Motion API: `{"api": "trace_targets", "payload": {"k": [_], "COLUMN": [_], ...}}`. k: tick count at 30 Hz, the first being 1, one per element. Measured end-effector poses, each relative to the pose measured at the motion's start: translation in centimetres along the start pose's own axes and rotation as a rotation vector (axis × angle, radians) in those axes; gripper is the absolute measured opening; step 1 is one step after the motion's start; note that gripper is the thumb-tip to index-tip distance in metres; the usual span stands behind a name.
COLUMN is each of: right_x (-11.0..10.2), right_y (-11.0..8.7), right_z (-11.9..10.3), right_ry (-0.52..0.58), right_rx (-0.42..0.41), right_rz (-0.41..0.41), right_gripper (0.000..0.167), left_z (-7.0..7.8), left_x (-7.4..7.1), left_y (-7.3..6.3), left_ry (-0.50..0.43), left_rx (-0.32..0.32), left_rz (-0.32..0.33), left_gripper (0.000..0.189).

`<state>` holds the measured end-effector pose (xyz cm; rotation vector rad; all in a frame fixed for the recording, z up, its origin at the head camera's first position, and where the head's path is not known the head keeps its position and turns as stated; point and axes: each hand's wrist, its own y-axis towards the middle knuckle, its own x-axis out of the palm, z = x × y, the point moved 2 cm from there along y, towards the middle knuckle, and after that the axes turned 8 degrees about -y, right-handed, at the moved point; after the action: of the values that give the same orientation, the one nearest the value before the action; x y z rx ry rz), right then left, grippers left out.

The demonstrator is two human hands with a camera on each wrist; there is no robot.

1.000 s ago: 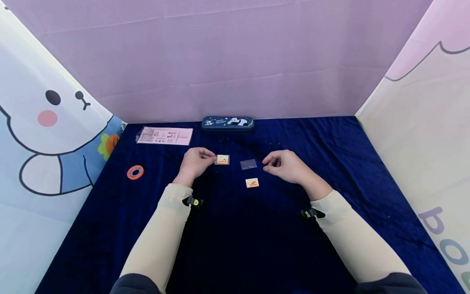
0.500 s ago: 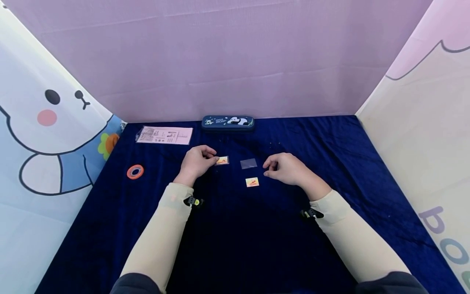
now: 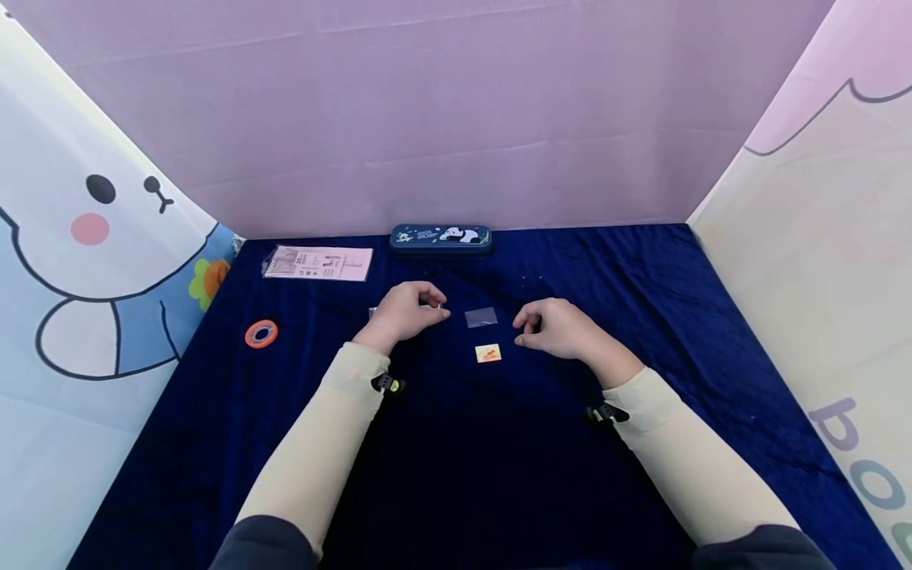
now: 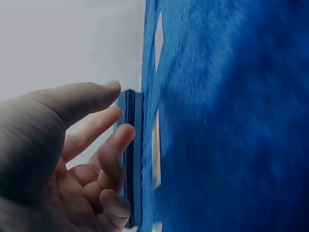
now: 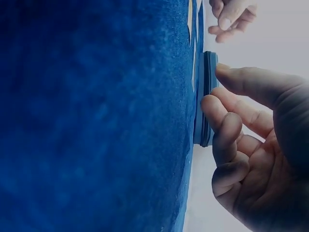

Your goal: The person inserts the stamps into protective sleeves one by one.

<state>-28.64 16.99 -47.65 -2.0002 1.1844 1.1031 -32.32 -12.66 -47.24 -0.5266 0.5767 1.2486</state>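
Observation:
My left hand point(image 3: 413, 310) hovers over the cloth left of centre, thumb and fingers apart, holding nothing. In the left wrist view a small picture card point(image 4: 156, 152) lies on the cloth beyond its fingertips; in the head view the hand covers most of it. A clear square of film point(image 3: 480, 317) lies between the two hands, and a yellow-orange picture card point(image 3: 488, 353) lies just in front of it. To the right of the film is my right hand point(image 3: 552, 328), its fingers loosely curled and nothing between them. A small clear-looking piece point(image 3: 372, 313) peeks out behind the left wrist.
A dark blue pencil case with a panda point(image 3: 441, 239) stands at the back, against the pink curtain point(image 3: 456, 119). At the back left lies a pink printed leaflet point(image 3: 317, 263) in a clear sleeve. An orange ring-shaped roll point(image 3: 261, 334) lies at the left.
My left hand has let go of the picture card's left edge and shifted right, over the card. The piece behind its wrist has come into view. My right hand has dipped slightly.

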Motion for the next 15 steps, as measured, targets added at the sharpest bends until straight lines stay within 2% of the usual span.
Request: {"api": "trace_targets", "payload": {"k": [8,15], "right_x": [0.0,0.2], "right_y": [0.0,0.5], "right_z": [-0.1,-0.6], "right_ry": [-0.006,-0.047], "right_rx": [-0.001,-0.020], "right_rz": [0.004,-0.027], "right_gripper": [0.020,0.022], "left_z": [1.7,2.1], "left_x": [1.6,3.2], "left_y": [1.3,2.1], "left_ry": [0.077,0.138], "left_rx": [0.029,0.004], "left_rz": [-0.048,-0.078], "left_gripper": [0.026,0.031]}}
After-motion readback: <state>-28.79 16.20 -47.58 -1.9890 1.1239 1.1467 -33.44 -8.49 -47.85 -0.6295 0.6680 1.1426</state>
